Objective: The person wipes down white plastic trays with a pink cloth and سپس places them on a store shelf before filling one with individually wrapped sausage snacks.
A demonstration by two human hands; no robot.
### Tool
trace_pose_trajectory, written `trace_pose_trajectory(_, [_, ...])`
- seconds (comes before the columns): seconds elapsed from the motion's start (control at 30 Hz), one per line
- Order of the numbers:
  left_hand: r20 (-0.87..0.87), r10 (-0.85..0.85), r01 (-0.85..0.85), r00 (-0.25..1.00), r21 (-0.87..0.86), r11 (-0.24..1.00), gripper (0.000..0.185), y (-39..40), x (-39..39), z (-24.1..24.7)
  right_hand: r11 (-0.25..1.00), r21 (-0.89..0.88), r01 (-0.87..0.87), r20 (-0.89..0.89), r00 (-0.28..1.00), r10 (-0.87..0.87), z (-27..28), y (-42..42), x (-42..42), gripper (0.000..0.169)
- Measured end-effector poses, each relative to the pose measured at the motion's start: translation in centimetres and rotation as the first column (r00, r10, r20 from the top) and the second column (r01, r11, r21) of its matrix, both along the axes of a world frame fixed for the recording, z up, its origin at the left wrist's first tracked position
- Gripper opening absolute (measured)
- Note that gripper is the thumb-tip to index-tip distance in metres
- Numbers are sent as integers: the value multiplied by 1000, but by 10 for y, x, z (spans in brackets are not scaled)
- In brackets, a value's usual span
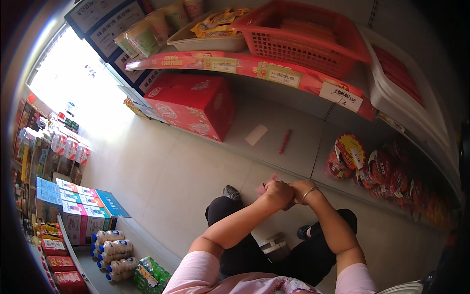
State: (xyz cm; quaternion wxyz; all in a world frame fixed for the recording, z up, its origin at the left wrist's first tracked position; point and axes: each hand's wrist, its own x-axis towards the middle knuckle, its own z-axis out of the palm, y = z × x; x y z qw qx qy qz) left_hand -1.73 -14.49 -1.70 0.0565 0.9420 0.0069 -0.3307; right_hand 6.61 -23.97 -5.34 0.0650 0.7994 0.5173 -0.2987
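A crumpled pink cloth (261, 189) sticks out beside my left hand (279, 194), which is closed on it. My right hand (303, 188), with a silver bracelet at the wrist, meets the left over the floor, just before the bottom shelf's edge; more of the pink cloth shows under both hands. Fingers of both hands are largely hidden from above. On the grey bottom shelf (304, 143) past my hands lie a red stick-like packet (284, 141) and a small pale card (256, 134).
A red carton (191, 106) stands left on the bottom shelf, plastic-lidded cups (378, 165) right. Above, the upper shelf's edge (242, 67) juts out, bearing a red plastic basket (301, 40). Bottled drinks (114, 250) and boxes (80, 209) stand lower left. A small stool (275, 248) is between my legs.
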Motion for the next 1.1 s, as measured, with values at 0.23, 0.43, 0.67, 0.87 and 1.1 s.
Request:
trace_pose_trajectory(0.23, [-8, -41, 41, 999, -9, 999, 28, 1, 3, 6, 1000, -18, 17, -20, 1000, -17, -9, -2, 2, 29])
trace_pose_trajectory(0.43, [22, -62, 61, 998, 4, 998, 37, -1, 2, 8, 997, -68, 46, -15, 999, -47, 8, 0, 0, 21])
trace_pose_trajectory(0.67, [25, -135, 135, 990, 12, 991, 22, -3, 3, 14, 997, -67, 39, -5, 999, -39, -6, -1, 1, 27])
trace_pose_trajectory(0.87, [92, -210, 208, 973, 37, 978, 44, 3, -4, -11, 997, -82, 7, 14, 1000, -6, -10, -1, -1, 34])
trace_pose_trajectory(1.1, [56, -160, 160, 986, 7, 987, 33, 2, 2, -6, 996, -93, 3, 40, 999, 1, -8, -2, 1, 31])
